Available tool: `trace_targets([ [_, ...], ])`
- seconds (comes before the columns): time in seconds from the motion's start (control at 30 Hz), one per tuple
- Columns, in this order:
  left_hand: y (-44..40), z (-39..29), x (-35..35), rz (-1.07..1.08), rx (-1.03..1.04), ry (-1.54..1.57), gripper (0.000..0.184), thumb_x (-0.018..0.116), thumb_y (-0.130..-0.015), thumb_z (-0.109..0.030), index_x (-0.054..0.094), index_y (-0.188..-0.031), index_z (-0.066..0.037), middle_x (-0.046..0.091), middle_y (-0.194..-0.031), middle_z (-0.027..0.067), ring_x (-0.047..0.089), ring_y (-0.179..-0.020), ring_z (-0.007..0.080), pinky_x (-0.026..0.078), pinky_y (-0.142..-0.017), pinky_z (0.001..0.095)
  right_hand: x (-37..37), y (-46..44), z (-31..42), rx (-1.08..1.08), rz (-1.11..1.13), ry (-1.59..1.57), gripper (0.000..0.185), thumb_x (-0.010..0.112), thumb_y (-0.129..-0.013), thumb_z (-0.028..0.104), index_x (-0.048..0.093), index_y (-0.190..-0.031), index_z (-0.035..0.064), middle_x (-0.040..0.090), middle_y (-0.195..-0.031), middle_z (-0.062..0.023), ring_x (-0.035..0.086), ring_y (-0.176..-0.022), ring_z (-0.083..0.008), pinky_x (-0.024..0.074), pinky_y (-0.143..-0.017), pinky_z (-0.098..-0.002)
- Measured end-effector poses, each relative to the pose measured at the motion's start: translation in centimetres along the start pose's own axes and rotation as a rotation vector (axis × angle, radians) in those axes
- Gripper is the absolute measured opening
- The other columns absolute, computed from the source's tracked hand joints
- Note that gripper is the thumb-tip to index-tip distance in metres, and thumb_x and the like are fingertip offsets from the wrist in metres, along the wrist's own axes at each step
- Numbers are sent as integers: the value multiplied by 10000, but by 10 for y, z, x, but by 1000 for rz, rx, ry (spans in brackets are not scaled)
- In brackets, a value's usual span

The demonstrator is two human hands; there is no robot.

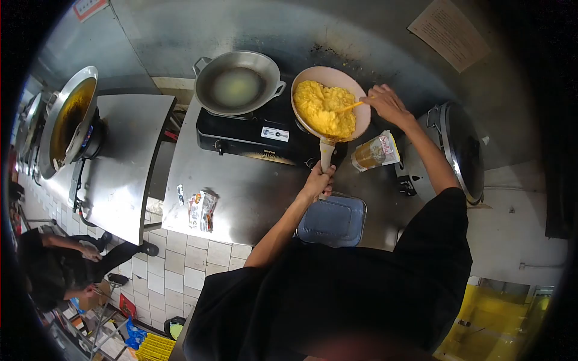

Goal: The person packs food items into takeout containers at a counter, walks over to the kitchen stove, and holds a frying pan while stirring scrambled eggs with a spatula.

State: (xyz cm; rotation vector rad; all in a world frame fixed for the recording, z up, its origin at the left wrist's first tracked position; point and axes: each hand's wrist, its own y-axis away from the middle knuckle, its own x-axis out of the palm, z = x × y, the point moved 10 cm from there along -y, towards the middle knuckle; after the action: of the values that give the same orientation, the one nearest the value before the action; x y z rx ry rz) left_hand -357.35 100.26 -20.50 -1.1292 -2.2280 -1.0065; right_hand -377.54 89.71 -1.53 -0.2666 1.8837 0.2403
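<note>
My left hand (315, 182) is wrapped round the pale handle of a frying pan (363, 123), which sits over the right side of a black gas stove (241, 141). A mound of yellow scrambled eggs (325, 105) fills much of the pan. Closed on a thin yellow utensil (350, 106), my right hand (388, 102) holds it over the pan's right rim. The utensil's far end is buried in the eggs, so its kind is hidden. Just below the right forearm lies a plastic pouch (373, 151) with brownish-yellow contents.
A two-handled wok (238, 84) with cloudy liquid occupies the stove's left burner. Close to my body is a clear plastic container (332, 221). Small packets (203, 209) lie front left. A large lidded pot (442, 150) stands right. Another person (66, 265) sits at lower left.
</note>
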Motion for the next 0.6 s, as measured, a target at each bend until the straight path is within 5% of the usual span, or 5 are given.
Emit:
trace_targets([
  [0.07, 2, -2, -1, -25, -2, -16, 185, 548, -1007, -232, 390, -1029, -139, 373, -651, -14, 328, -440, 65, 315, -363, 257, 33, 13, 5, 43, 165, -153, 348, 536, -859, 40, 661, -1164, 155, 618, -985, -90, 590, -970, -275, 466, -848, -431],
  [0.2, 3, -1, 0, -36, -3, -10, 195, 555, -1003, -241, 391, -1029, -139, 378, -658, -11, 328, -449, 62, 304, -372, 248, 35, 20, 7, 261, -15, 86, 329, 505, -897, 105, 648, -1192, 131, 643, -983, -132, 640, -955, -322, 508, -766, -444],
  [0.3, 3, 0, 0, -34, -6, 13, 191, 554, -1003, -239, 395, -1040, -140, 380, -661, -12, 327, -452, 61, 298, -377, 244, 11, 10, 6, 340, 72, 156, 279, 495, -914, 129, 671, -1130, 113, 653, -1000, -173, 669, -899, -348, 519, -783, -456],
  [0.4, 2, 0, 0, -18, -5, 3, 189, 554, -1002, -238, 394, -1036, -142, 379, -660, -12, 330, -456, 61, 301, -377, 245, -48, 14, 17, 364, -71, 78, 232, 522, -889, 114, 689, -1049, 90, 663, -969, -167, 669, -879, -357, 516, -768, -467],
  [0.6, 3, -3, 2, -19, 10, 20, 192, 549, -1002, -227, 380, -1037, -142, 377, -658, -13, 327, -457, 59, 301, -375, 246, -83, 8, 73, 239, 106, -84, 138, 589, -828, 98, 724, -818, 68, 695, -838, -157, 677, -842, -362, 523, -729, -463],
])
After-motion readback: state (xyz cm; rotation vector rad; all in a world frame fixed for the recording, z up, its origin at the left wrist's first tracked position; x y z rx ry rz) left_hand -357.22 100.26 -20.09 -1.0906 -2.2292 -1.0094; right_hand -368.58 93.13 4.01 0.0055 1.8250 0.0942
